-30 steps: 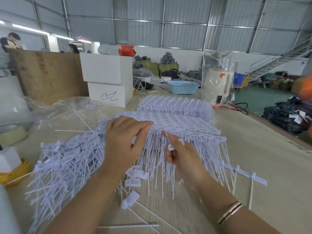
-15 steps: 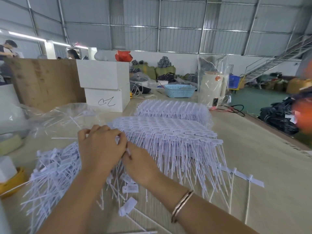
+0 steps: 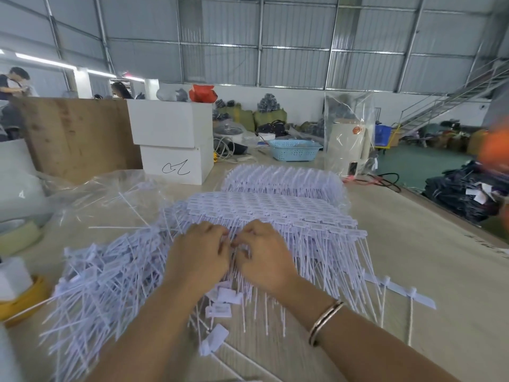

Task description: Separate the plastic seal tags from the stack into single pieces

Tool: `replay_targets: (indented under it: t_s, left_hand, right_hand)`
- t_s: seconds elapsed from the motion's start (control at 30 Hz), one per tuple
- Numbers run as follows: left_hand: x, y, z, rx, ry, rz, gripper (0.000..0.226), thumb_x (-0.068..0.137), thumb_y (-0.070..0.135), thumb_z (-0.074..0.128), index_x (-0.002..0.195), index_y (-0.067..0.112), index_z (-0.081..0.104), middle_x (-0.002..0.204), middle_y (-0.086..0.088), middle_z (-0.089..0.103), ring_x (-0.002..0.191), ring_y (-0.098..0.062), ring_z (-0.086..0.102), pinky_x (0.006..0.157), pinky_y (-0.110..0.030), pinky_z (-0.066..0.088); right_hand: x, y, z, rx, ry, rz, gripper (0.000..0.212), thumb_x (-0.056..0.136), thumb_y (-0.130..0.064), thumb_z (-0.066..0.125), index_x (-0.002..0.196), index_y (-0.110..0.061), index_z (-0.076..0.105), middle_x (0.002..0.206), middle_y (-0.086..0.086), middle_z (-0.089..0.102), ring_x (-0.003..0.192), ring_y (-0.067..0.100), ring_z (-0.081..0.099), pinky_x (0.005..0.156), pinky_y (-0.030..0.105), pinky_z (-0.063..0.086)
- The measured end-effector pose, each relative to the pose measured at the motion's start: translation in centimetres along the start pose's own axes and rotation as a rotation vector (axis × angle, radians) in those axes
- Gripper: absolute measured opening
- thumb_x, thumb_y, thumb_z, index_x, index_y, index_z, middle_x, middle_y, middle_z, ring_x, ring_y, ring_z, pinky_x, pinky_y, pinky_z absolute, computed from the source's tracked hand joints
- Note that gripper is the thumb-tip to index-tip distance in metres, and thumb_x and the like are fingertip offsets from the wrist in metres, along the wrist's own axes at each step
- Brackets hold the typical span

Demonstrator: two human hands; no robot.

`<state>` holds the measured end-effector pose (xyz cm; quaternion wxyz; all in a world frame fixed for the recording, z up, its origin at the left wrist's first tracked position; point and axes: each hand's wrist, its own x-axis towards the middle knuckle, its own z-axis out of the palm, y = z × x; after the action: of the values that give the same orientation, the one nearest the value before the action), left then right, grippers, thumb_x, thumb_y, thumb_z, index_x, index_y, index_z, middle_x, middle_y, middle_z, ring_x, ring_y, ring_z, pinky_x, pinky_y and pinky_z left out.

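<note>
A wide stack of joined white plastic seal tags [image 3: 278, 213] lies in the middle of the table, heads up and tails hanging toward me. My left hand [image 3: 201, 255] and my right hand [image 3: 264, 255] sit side by side on its near edge, fingers curled and pinching tags where the two hands meet. What exactly the fingertips hold is hidden by the knuckles. A loose pile of single white tags [image 3: 102, 285] spreads to the left. A few single tags [image 3: 220, 301] lie under my wrists.
A second tag stack [image 3: 283, 177] lies behind the first. Clear plastic bags [image 3: 91, 194] and tape rolls [image 3: 19, 235] sit at the left. Two white boxes [image 3: 173, 142], a blue basket [image 3: 294, 150] and a cream appliance [image 3: 348, 144] stand at the back. The table edge [image 3: 446, 216] runs along the right.
Both hands have shifted right along the stack's near edge and stay close together, fingertips meeting on the tags. The view has tilted down slightly.
</note>
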<state>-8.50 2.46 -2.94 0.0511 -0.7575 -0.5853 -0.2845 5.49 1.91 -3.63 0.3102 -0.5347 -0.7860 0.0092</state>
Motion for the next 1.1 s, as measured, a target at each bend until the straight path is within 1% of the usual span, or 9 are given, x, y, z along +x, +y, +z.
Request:
replay_targets:
  t_s: [0.07, 0.13, 0.2, 0.33, 0.47, 0.6, 0.7, 0.8, 1.1]
  left_hand:
    - [-0.5, 0.3, 1.2, 0.110, -0.145, -0.023, 0.040, 0.096, 0.032, 0.040, 0.134, 0.021, 0.042, 0.132, 0.001, 0.046, 0.123, -0.020, 0.042, 0.097, -0.036, 0.038]
    - [-0.9, 0.3, 2.1, 0.225, -0.197, -0.040, 0.043, 0.094, 0.030, 0.039, 0.135, 0.019, 0.034, 0.136, 0.001, 0.039, 0.128, -0.019, 0.035, 0.100, -0.035, 0.033]
    - [-1.0, -0.1, 2.3, 0.298, -0.212, -0.080, 0.045, 0.093, 0.028, 0.039, 0.136, 0.018, 0.030, 0.139, 0.001, 0.035, 0.134, -0.019, 0.026, 0.105, -0.034, 0.026]
    - [-0.8, -1.3, 2.3, 0.323, -0.255, -0.127, 0.049, 0.100, 0.041, 0.021, 0.144, 0.020, 0.026, 0.151, 0.002, 0.026, 0.142, -0.020, 0.012, 0.114, -0.037, 0.014]
    - [-0.9, -0.9, 2.4, 0.288, -0.254, -0.100, 0.060, 0.096, 0.058, 0.010, 0.138, 0.022, 0.032, 0.147, 0.004, 0.031, 0.139, -0.018, 0.017, 0.111, -0.037, 0.017]
    - [-0.9, -0.7, 2.4, 0.278, -0.220, -0.107, 0.060, 0.094, 0.058, 0.008, 0.132, 0.024, 0.040, 0.137, 0.006, 0.038, 0.130, -0.019, 0.024, 0.106, -0.039, 0.021]
    - [-0.8, -0.9, 2.0, 0.301, -0.196, -0.131, 0.047, 0.095, 0.051, 0.017, 0.121, 0.027, 0.048, 0.127, 0.005, 0.046, 0.122, -0.020, 0.031, 0.100, -0.040, 0.025]
    - [-0.7, -1.3, 1.6, 0.322, -0.166, -0.116, 0.028, 0.093, 0.040, 0.031, 0.115, 0.033, 0.047, 0.119, 0.008, 0.051, 0.116, -0.018, 0.033, 0.093, -0.039, 0.024]
    - [-0.3, -2.5, 1.2, 0.308, -0.087, -0.158, 0.023, 0.088, 0.040, 0.043, 0.109, 0.031, 0.047, 0.113, 0.007, 0.056, 0.113, -0.019, 0.039, 0.090, -0.037, 0.029]
  right_hand:
    - [0.5, 2.1, 0.5, -0.233, -0.115, 0.031, 0.044, 0.091, -0.029, 0.046, 0.135, -0.027, 0.049, 0.147, 0.005, 0.032, 0.137, 0.026, 0.024, 0.115, 0.043, 0.016]
    - [1.1, 3.0, 1.7, -0.323, -0.242, -0.002, 0.050, 0.096, -0.037, 0.035, 0.146, -0.037, 0.026, 0.158, -0.002, 0.009, 0.145, 0.026, 0.000, 0.114, 0.054, -0.008]
    - [1.4, 3.5, 2.8, -0.358, -0.301, -0.005, 0.050, 0.098, -0.042, 0.024, 0.146, -0.045, 0.014, 0.159, -0.008, 0.002, 0.146, 0.025, -0.008, 0.108, 0.060, -0.016]
    - [1.4, 5.4, 3.0, -0.408, -0.290, 0.026, 0.049, 0.096, -0.044, 0.015, 0.144, -0.051, 0.006, 0.158, -0.014, 0.000, 0.146, 0.017, -0.012, 0.106, 0.055, -0.022]
    - [1.1, 7.4, 2.3, -0.389, -0.281, 0.041, 0.049, 0.097, -0.042, 0.019, 0.144, -0.053, 0.007, 0.158, -0.018, -0.001, 0.145, 0.012, -0.012, 0.107, 0.052, -0.023]
    - [0.7, 8.7, 1.6, -0.372, -0.284, 0.061, 0.049, 0.097, -0.041, 0.019, 0.143, -0.053, 0.008, 0.157, -0.020, -0.001, 0.145, 0.010, -0.012, 0.106, 0.049, -0.024]
    - [0.6, 9.2, 1.3, -0.369, -0.273, 0.073, 0.049, 0.096, -0.041, 0.020, 0.143, -0.053, 0.010, 0.157, -0.020, 0.001, 0.145, 0.010, -0.011, 0.107, 0.049, -0.023]
    - [0.5, 9.4, 1.0, -0.358, -0.273, 0.085, 0.049, 0.096, -0.041, 0.020, 0.143, -0.053, 0.010, 0.157, -0.021, 0.001, 0.145, 0.009, -0.011, 0.108, 0.049, -0.021]
    - [-0.3, 10.8, -0.8, -0.354, -0.306, 0.108, 0.049, 0.098, -0.039, 0.023, 0.143, -0.055, 0.010, 0.156, -0.023, -0.002, 0.144, 0.008, -0.013, 0.114, 0.052, -0.015]
